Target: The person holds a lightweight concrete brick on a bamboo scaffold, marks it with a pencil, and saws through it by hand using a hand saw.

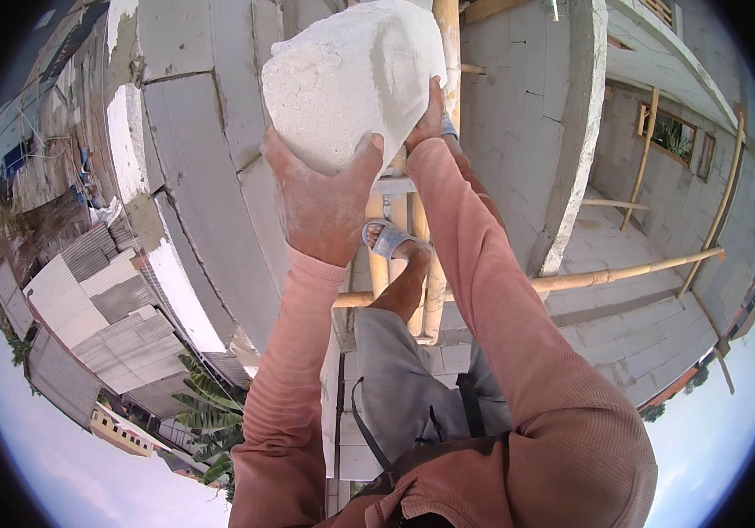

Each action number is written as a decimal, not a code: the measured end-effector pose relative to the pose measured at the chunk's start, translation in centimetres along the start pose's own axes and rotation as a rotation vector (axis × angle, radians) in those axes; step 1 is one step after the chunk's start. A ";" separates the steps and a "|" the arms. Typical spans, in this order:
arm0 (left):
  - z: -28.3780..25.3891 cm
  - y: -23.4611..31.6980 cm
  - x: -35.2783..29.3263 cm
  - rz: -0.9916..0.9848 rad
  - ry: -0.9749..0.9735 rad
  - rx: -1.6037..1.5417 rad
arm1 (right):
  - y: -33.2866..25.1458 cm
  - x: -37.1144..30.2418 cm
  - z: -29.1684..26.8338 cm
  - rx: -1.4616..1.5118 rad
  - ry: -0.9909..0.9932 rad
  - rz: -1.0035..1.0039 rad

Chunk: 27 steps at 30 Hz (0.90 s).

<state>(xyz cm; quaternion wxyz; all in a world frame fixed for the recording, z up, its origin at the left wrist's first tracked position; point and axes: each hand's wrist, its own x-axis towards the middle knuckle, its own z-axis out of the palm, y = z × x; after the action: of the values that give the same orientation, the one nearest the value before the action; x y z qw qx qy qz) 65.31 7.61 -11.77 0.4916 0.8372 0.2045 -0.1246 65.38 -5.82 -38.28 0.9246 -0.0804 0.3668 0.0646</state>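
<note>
Block (329,97), white, is clamped between left hand (320,198) and right hand (428,119), partly hiding the grey wall (191,167). Below, 1 sandalled foot (387,238) stands over bamboo poles (435,297); a horizontal pole (632,271) passes beneath the right sleeve (518,304).

Grey block walls (188,158); small window (671,136); pale sky (703,440).

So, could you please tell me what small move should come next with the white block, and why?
I'd suggest steadying the footing first: the left hand and right hand both hold the white block, and one sandalled foot appears on bamboo poles.
</note>
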 end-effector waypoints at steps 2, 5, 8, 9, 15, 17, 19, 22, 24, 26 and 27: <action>-0.5 -1.0 0.2 -0.008 -0.013 -0.060 | 0.1 1.2 -1.1 0.121 0.015 -0.010; -3.0 -3.0 2.0 -0.074 -0.060 -0.141 | -0.2 0.3 -1.4 0.088 0.118 -0.040; -4.6 -7.8 4.1 -0.149 -0.110 -0.192 | -1.3 -1.3 -0.3 -0.041 0.239 -0.065; -4.3 -9.8 5.3 -0.130 -0.117 -0.229 | -2.2 -1.0 0.3 -0.088 0.256 -0.073; -0.4 -20.3 13.5 -0.252 -0.283 -0.580 | -5.1 4.6 -3.1 -0.051 0.279 -0.117; 1.1 -23.9 16.4 -0.278 -0.303 -0.641 | -5.9 6.8 -5.6 -0.097 0.210 -0.090; 1.4 -28.4 18.9 -0.341 -0.311 -0.727 | -5.5 8.9 -8.4 -0.110 0.140 0.010; 1.5 -32.9 22.3 -0.347 -0.305 -0.785 | -5.1 10.5 -10.6 -0.146 0.085 0.100; 1.9 -34.7 24.2 -0.366 -0.316 -0.821 | -5.2 11.3 -11.6 -0.179 0.059 0.108; 2.9 -36.3 25.5 -0.378 -0.325 -0.862 | -5.4 12.2 -12.4 -0.266 0.063 0.184; 3.3 -37.0 26.3 -0.407 -0.265 -0.856 | -5.3 12.7 -12.8 -0.273 0.054 0.183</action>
<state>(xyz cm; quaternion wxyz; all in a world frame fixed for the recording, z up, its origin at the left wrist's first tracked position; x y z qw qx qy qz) 71.36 26.52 -52.75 0.7789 0.4803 0.3325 -0.2283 66.97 -12.79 -55.69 0.8850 -0.1732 0.3853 0.1957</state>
